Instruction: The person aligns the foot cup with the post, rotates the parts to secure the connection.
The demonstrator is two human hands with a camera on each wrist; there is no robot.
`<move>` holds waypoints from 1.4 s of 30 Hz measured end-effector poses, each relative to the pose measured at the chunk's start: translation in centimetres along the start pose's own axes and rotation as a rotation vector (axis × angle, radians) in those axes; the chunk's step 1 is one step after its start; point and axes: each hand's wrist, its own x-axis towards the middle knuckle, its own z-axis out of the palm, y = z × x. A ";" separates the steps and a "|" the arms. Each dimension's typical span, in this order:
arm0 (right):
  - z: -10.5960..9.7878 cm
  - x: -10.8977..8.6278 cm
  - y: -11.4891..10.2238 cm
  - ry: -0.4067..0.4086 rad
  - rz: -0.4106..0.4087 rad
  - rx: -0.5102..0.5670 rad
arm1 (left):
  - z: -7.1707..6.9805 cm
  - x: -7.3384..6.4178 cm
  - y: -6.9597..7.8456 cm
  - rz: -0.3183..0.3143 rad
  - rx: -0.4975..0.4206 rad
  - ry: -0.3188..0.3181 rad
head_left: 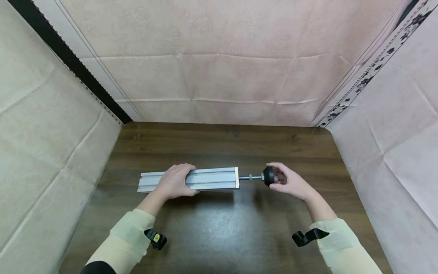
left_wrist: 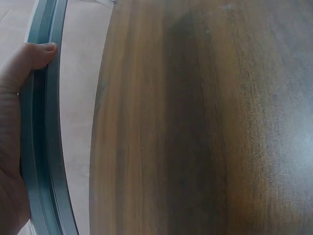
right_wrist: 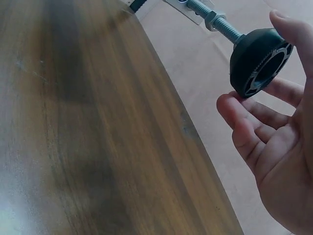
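My left hand (head_left: 175, 181) grips a silver aluminium profile (head_left: 215, 179) near its middle, thumb along the near side, fingers over the far side. The left wrist view shows the thumb on the profile's grooved face (left_wrist: 41, 122). A pale end plate (head_left: 237, 178) caps its right end. From there a threaded rod (head_left: 244, 177) with a nut (right_wrist: 215, 21) runs to a black leveling foot (head_left: 268, 176). My right hand (head_left: 291, 182) holds this foot by its rim between thumb and fingers. In the right wrist view, the foot's hollow underside faces the palm.
A brown wood-grain table (head_left: 219, 236) lies below, and the profile casts a shadow on it. Pale cloth panels (head_left: 219, 83) stand behind the table and on both sides. Each sleeve carries a small black wrist device (head_left: 304, 238).
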 end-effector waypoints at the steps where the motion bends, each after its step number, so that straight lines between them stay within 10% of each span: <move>1: 0.0 -0.1 0.0 -0.007 0.000 0.010 | 0.0 0.0 0.0 -0.004 -0.002 0.001; 14: 0.3 0.1 -0.1 -0.088 -0.180 0.113 | 0.3 -0.1 -0.3 -0.030 -0.018 0.011; 28: 0.7 -0.4 -3.5 -0.044 -0.033 0.035 | 0.1 -0.3 -0.1 -0.016 -0.022 0.007; 42: 0.4 -0.1 -1.1 -0.008 -0.014 0.057 | -0.1 -0.2 -0.2 -0.010 -0.020 0.003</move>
